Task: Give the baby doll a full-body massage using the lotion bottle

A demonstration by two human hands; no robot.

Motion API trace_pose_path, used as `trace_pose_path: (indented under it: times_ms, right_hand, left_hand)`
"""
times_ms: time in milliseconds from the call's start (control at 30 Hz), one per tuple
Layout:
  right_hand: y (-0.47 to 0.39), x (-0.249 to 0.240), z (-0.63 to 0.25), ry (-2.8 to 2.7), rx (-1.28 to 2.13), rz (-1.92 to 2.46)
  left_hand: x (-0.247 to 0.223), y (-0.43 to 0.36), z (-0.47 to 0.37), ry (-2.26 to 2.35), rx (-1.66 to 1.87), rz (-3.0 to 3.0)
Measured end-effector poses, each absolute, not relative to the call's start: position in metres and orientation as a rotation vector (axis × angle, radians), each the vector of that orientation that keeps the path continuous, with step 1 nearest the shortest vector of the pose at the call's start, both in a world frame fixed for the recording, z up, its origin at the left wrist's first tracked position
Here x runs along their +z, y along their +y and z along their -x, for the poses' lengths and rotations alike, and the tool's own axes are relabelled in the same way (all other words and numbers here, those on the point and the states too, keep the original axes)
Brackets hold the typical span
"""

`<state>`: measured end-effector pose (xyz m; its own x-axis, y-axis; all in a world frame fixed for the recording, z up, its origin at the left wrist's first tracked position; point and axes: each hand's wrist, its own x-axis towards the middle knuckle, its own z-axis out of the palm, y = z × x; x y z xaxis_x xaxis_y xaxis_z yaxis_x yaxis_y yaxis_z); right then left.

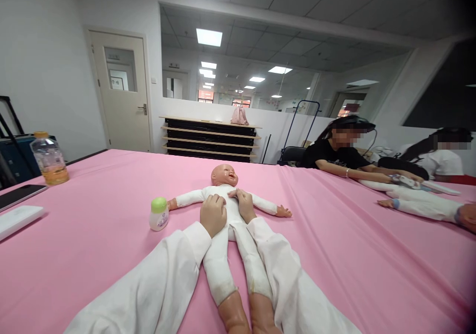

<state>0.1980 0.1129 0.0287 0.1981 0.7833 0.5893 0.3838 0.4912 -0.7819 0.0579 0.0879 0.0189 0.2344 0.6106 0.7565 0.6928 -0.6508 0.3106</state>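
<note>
A baby doll (232, 210) with a white cloth body lies on its back on the pink tablecloth (122, 190), head away from me, arms spread wide. My left hand (213, 215) rests on the left side of its torso, fingers curled together; whether they pinch the cloth is hidden. On the right side of the chest lies my right hand (243, 204), its fingers partly bent and pointing inward, some of them apart, holding nothing visible. Beside the doll's hand on the left stands a small bottle (159, 215) with a green cap.
At the left are a drink bottle (50, 160), a dark phone (20, 196) and a white box-shaped item (19, 221). To the right, a person (334, 150) in black handles something near another doll (427, 202). A second person (435, 155) sits farther right.
</note>
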Motion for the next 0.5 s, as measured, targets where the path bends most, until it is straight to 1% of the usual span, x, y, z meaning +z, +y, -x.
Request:
trace_pose_path:
  times_ms: [167, 300, 400, 500]
  right_hand:
    - [0.106, 0.037, -0.194, -1.756, 0.245, 0.98]
    - [0.11, 0.038, -0.194, -1.93, 0.271, 0.986]
    - [0.115, 0.036, -0.194, -1.944, 0.334, 1.003]
    - [0.122, 0.03, -0.198, -1.736, 0.371, 1.087]
  left_hand:
    - [0.017, 0.091, -0.057, -0.777, -1.38, 2.54]
    - [0.018, 0.091, -0.058, -0.435, -1.326, 2.673]
    - [0.02, 0.091, -0.057, -0.362, -1.311, 2.744]
    - [0.021, 0.091, -0.056, -0.49, -1.359, 2.83]
